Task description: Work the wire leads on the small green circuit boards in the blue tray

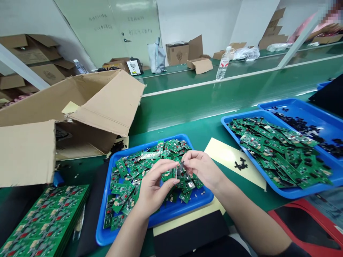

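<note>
My left hand grips a small circuit board between thumb and fingertips, and the board is turned nearly edge-on. Close against it, my right hand pinches a small dark part, mostly hidden by the fingers. I cannot tell whether the part touches the board. Both hands are above a blue tray heaped with loose green circuit boards.
Right of my hands, black pieces lie on a yellow sheet. Beyond stand a second blue tray of boards and another blue tray with black parts. An open carton and stacked board panels are at left.
</note>
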`<action>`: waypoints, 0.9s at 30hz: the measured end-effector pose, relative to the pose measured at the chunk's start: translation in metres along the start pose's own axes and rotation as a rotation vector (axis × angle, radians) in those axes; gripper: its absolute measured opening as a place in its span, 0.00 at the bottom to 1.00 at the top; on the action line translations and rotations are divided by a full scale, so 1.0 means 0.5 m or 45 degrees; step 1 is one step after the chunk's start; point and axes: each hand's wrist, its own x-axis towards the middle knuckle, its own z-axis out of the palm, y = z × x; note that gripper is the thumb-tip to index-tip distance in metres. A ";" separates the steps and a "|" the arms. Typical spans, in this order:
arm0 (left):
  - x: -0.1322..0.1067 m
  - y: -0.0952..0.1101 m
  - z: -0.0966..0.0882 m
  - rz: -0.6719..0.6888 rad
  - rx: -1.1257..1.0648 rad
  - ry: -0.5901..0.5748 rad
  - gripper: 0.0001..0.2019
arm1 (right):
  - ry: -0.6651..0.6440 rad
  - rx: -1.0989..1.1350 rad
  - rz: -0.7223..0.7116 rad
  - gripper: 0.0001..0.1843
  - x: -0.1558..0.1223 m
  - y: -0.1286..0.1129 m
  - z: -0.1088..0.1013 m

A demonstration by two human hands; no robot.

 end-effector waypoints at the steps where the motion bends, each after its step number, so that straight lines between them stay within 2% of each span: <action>1: 0.000 0.000 -0.001 0.009 0.031 -0.037 0.16 | -0.003 -0.007 -0.013 0.05 0.000 -0.001 -0.003; 5: 0.001 0.001 -0.002 0.027 0.125 -0.134 0.18 | -0.039 -0.035 -0.024 0.05 0.001 -0.007 -0.012; 12: 0.005 0.004 0.001 0.075 0.205 -0.179 0.15 | -0.049 -0.069 -0.038 0.06 0.001 -0.012 -0.016; 19: 0.007 0.007 0.002 -0.052 0.243 -0.188 0.10 | -0.001 -0.147 -0.148 0.06 -0.005 -0.012 -0.017; 24: 0.007 0.004 0.003 -0.147 0.270 -0.206 0.08 | -0.061 -0.317 -0.281 0.06 -0.008 -0.011 -0.019; 27: 0.007 0.000 0.004 -0.167 0.269 -0.180 0.07 | -0.137 -0.510 -0.466 0.05 -0.009 -0.008 -0.023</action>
